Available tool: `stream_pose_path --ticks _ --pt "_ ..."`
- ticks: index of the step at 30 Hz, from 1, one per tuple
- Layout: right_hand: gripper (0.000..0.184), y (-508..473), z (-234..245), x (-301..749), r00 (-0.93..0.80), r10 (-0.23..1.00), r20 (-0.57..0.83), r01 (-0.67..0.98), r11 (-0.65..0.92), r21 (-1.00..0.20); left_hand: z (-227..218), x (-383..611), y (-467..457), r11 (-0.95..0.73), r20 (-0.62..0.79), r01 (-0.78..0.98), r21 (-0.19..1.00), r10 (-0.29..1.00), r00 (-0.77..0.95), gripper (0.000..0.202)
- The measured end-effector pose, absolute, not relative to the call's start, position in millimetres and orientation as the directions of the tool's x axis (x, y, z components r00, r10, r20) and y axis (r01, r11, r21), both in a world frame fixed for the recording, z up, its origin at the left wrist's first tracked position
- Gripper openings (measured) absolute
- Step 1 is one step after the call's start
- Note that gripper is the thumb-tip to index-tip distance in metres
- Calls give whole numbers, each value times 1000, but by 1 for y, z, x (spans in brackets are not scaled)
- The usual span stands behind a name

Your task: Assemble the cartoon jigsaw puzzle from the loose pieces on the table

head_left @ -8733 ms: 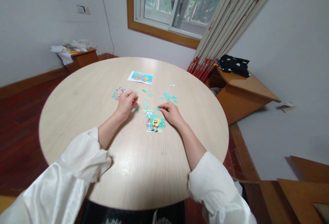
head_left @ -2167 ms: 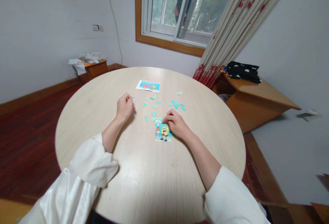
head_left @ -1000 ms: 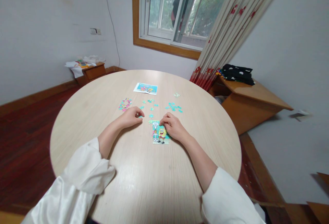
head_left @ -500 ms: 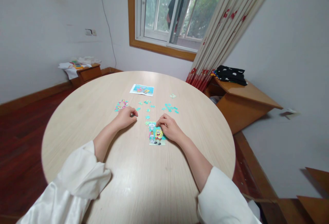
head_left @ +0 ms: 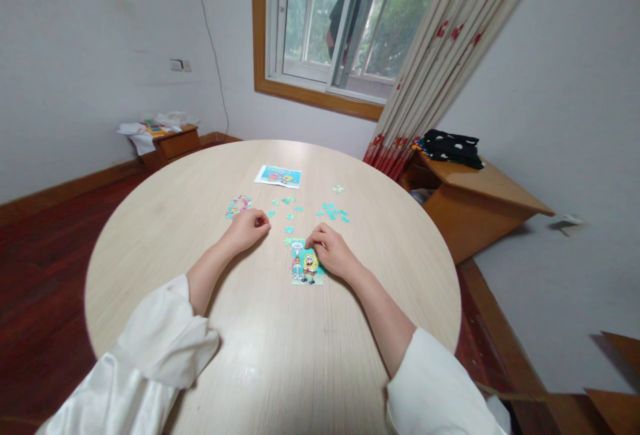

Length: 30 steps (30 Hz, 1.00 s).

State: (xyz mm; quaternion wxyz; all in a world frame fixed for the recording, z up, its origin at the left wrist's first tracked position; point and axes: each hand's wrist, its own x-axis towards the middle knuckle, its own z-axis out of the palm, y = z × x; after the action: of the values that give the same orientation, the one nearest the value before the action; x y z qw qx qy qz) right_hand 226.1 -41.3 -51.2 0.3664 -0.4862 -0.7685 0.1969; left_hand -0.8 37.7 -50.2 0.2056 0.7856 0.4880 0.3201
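A partly joined jigsaw puzzle [head_left: 299, 275] lies on the near middle of the round table, showing a yellow square cartoon figure and a pale, long-headed one. My right hand [head_left: 331, 252] is closed at its upper right, fingertips pressed on the puzzle and covering part of it. My left hand [head_left: 249, 230] rests on the table to the upper left, its fingers curled together; whatever they hold, if anything, is hidden. Just beyond it lies a cluster of pink and multicoloured puzzle pieces [head_left: 238, 206]. Loose teal pieces [head_left: 289, 229] are scattered between my hands.
More teal pieces [head_left: 334, 212] lie beyond my right hand, with a pale green group [head_left: 339, 188] farther back. A printed reference picture [head_left: 279, 176] lies at the far side of the table [head_left: 280, 355]. A wooden cabinet [head_left: 480, 202] with dark cloth [head_left: 453, 148] stands right.
The whole view has shifted slightly, moving everything a little right and down. Both hands keep the same pose beside the same things.
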Motion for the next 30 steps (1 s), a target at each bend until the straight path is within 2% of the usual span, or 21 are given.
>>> stream_pose_path --ticks 7,15,30 --pt "32 -41 -52 226 -260 893 369 601 448 -662 -44 1 33 -369 335 593 715 926 173 17" --pt "32 -42 -50 226 -255 902 348 603 430 -672 -41 0 34 -341 414 629 699 910 32 34" --pt "32 -43 -49 225 -257 904 343 608 427 -669 -46 -4 40 -336 435 610 718 900 -16 34"
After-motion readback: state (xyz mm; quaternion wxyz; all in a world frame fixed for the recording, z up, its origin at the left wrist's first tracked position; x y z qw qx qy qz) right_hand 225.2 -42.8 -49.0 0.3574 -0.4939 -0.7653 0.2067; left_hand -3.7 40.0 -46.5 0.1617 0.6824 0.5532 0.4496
